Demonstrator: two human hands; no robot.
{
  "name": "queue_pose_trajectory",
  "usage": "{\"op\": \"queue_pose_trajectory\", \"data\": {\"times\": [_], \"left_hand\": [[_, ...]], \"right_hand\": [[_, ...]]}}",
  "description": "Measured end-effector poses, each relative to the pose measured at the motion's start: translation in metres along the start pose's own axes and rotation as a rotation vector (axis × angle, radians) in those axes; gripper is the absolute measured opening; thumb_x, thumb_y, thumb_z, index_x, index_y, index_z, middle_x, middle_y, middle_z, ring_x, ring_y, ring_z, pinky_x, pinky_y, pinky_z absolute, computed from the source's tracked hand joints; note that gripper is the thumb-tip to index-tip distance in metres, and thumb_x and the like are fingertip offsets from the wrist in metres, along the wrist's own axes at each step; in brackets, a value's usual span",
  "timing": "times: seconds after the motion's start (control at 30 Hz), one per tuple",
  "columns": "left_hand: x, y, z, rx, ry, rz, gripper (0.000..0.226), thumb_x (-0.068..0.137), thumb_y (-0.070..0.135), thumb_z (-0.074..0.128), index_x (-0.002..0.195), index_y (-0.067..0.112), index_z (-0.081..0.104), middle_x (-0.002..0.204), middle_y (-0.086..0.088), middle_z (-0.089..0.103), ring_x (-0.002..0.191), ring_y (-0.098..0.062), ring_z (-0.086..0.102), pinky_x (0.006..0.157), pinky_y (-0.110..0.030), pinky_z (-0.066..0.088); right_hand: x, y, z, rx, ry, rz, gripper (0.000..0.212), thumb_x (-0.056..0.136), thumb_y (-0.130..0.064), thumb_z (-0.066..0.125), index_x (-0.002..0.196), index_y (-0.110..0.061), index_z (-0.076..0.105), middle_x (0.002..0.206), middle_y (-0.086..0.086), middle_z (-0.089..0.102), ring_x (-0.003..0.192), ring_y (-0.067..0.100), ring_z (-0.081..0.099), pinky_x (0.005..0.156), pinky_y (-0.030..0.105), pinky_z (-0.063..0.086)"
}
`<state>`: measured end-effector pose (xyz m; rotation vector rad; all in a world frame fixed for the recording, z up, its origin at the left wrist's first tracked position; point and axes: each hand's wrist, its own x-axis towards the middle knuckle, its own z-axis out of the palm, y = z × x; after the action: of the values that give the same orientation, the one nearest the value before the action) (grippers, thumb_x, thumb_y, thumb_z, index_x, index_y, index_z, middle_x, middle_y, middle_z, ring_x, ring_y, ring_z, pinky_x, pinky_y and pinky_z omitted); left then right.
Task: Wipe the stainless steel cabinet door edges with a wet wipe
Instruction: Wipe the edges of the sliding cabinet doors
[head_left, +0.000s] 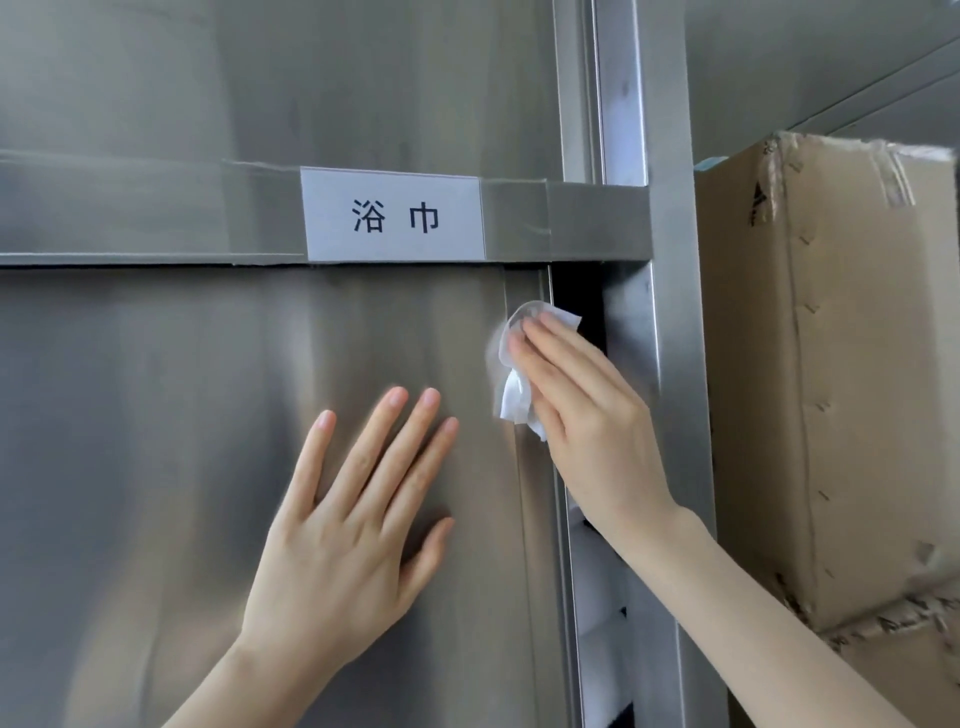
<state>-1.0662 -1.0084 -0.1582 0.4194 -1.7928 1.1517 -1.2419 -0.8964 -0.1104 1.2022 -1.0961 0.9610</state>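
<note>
Your left hand (358, 525) comes up from the lower middle of the frame and lies flat on the stainless steel cabinet door (182, 441). Its fingers are straight and spread, thumb out to the right, holding nothing. Your right hand (587, 415) reaches in from the lower right and sits higher, right of centre. Its fingers are straight and close together, pressing the wet wipe (511, 364) against the door edge (535, 519). Its thumb is hidden, so you cannot tell whether it also grips the cloth. The wipe is white and crumpled. Its top peeks out past your fingertips, just below the door's upper right corner, and a loose fold hangs down at the left of your palm.

Just right of the edge a dark gap (576, 288) opens between the door and the upright steel post (675, 364). Across the top of the door runs a horizontal steel rail (130, 208). On it, above centre, sits a white label (393, 215) printed with two dark characters. Behind the post, at the right of the frame, stands a cardboard box (841, 364) with clear tape over its corner.
</note>
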Motion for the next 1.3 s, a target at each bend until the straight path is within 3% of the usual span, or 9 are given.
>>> {"op": "queue_pose_trajectory", "data": {"times": [0.13,0.27,0.43,0.57,0.73,0.83,1.0,1.17,1.3], "left_hand": [[0.000,0.000,0.001,0.007,0.010,0.000,0.062,0.097,0.042,0.035,0.151,0.014,0.027,0.160,-0.004,0.019,0.147,-0.021,0.018,0.117,-0.052,0.020],[0.001,0.000,0.000,-0.008,0.021,0.003,0.063,0.095,0.041,0.037,0.151,0.013,0.029,0.160,-0.004,0.021,0.147,-0.022,0.020,0.115,-0.054,0.022],[0.001,0.001,0.001,-0.010,0.030,0.007,0.062,0.095,0.041,0.036,0.151,0.013,0.029,0.160,-0.004,0.022,0.146,-0.021,0.021,0.115,-0.053,0.023],[0.000,0.001,0.000,-0.009,0.024,0.003,0.062,0.096,0.041,0.037,0.151,0.013,0.029,0.160,-0.004,0.022,0.147,-0.021,0.021,0.115,-0.054,0.023],[0.000,0.000,0.000,-0.022,0.029,0.009,0.064,0.096,0.041,0.039,0.151,0.012,0.027,0.160,-0.004,0.020,0.147,-0.021,0.020,0.116,-0.053,0.022],[0.001,-0.001,-0.001,-0.060,0.048,-0.017,0.069,0.094,0.041,0.041,0.151,0.008,0.024,0.160,-0.006,0.020,0.147,-0.021,0.020,0.118,-0.050,0.020],[0.000,0.000,-0.003,-0.086,0.045,-0.077,0.076,0.091,0.043,0.044,0.148,-0.003,0.025,0.158,-0.015,0.020,0.147,-0.026,0.019,0.119,-0.045,0.018],[0.001,-0.001,-0.006,-0.066,0.020,-0.071,0.073,0.093,0.044,0.042,0.146,-0.003,0.030,0.157,-0.015,0.024,0.146,-0.027,0.022,0.119,-0.044,0.019],[0.001,0.000,-0.004,-0.065,0.027,-0.066,0.073,0.093,0.044,0.043,0.146,-0.004,0.030,0.157,-0.015,0.023,0.146,-0.027,0.021,0.119,-0.045,0.019]], "right_hand": [[-0.014,-0.005,0.007,-0.032,-0.011,-0.013,0.036,0.085,0.005,0.062,0.120,0.006,0.058,0.128,0.018,0.056,0.124,0.027,0.050,0.101,0.039,0.044],[-0.014,-0.011,0.008,0.011,-0.025,0.010,0.038,0.100,-0.018,0.038,0.125,0.006,0.054,0.134,0.017,0.051,0.129,0.025,0.044,0.106,0.035,0.039],[0.013,-0.002,0.012,-0.058,0.040,0.006,0.032,0.086,0.007,0.058,0.117,0.007,0.060,0.124,0.017,0.060,0.117,0.026,0.056,0.098,0.037,0.047],[0.022,-0.007,0.014,-0.080,0.023,0.055,0.037,0.085,0.012,0.055,0.122,0.008,0.056,0.128,0.019,0.056,0.119,0.029,0.055,0.099,0.036,0.046],[-0.007,-0.020,0.008,-0.064,-0.189,0.028,0.048,0.098,-0.018,0.035,0.137,0.009,0.035,0.147,0.022,0.032,0.139,0.029,0.027,0.116,0.032,0.021],[0.000,-0.025,0.009,-0.068,-0.261,0.064,0.062,0.098,-0.036,0.030,0.141,0.008,0.026,0.150,0.022,0.024,0.142,0.029,0.018,0.116,0.033,0.019],[0.022,-0.026,0.013,-0.190,-0.231,0.102,0.068,0.097,-0.044,0.029,0.140,0.009,0.029,0.148,0.023,0.028,0.140,0.030,0.025,0.114,0.032,0.025],[-0.011,-0.035,0.009,-0.230,-0.344,0.062,0.071,0.097,-0.046,0.026,0.141,0.010,0.024,0.150,0.025,0.022,0.141,0.033,0.019,0.115,0.038,0.023],[0.010,-0.030,0.009,-0.204,-0.299,0.091,0.072,0.096,-0.047,0.026,0.140,0.009,0.028,0.148,0.024,0.029,0.140,0.031,0.025,0.115,0.031,0.021]]}}
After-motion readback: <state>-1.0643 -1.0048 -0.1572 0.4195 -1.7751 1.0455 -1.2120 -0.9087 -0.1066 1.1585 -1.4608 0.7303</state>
